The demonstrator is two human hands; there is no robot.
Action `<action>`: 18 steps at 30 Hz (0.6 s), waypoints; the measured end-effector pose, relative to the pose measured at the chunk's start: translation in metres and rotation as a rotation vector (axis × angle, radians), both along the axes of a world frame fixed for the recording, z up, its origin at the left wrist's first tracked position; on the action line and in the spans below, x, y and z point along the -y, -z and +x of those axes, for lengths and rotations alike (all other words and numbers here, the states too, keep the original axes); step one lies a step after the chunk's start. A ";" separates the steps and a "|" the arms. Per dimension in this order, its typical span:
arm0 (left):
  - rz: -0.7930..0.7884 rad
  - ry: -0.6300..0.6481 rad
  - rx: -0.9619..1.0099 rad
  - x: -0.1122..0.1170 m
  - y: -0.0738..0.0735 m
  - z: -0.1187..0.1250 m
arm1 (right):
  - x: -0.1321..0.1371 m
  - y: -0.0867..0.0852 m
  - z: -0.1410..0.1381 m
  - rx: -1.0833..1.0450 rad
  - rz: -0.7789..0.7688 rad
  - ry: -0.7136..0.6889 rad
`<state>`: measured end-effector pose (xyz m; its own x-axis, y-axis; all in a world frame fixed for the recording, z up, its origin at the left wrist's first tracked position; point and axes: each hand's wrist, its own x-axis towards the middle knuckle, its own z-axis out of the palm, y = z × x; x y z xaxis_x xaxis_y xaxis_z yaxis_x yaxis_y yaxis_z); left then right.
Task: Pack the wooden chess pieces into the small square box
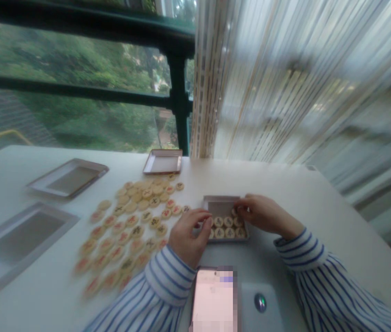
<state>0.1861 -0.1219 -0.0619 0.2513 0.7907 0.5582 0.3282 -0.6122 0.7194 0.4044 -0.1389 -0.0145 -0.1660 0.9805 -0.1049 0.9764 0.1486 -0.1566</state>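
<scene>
A small open box holds round wooden Chinese chess pieces in two rows along its near side, with dark characters facing up. Over its left edge is my left hand, fingers curled and thumb close to the index finger; what lies between them is hidden. My right hand reaches in at the far right corner, its fingertips pinched at a piece that is partly covered. To the left, many loose pieces are spread over the table, some with red characters, some dark, some showing blank faces.
On the white table lie a shallow box part at the back, another at the left and a larger one nearer. A phone and a pale device sit in front. Behind are a green railing and string curtain.
</scene>
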 end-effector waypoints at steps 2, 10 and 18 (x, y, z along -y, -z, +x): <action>0.004 -0.003 0.000 0.000 0.000 0.000 | 0.000 0.000 0.000 -0.005 0.000 -0.001; 0.005 -0.002 0.003 0.001 0.000 0.000 | 0.002 -0.002 -0.001 -0.011 0.006 0.018; 0.014 -0.007 0.009 0.001 0.000 0.000 | 0.005 -0.003 -0.011 0.021 0.104 0.125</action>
<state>0.1865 -0.1230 -0.0616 0.2405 0.7845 0.5715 0.3265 -0.6199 0.7135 0.3938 -0.1443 -0.0117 -0.0409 0.9992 -0.0043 0.9913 0.0401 -0.1256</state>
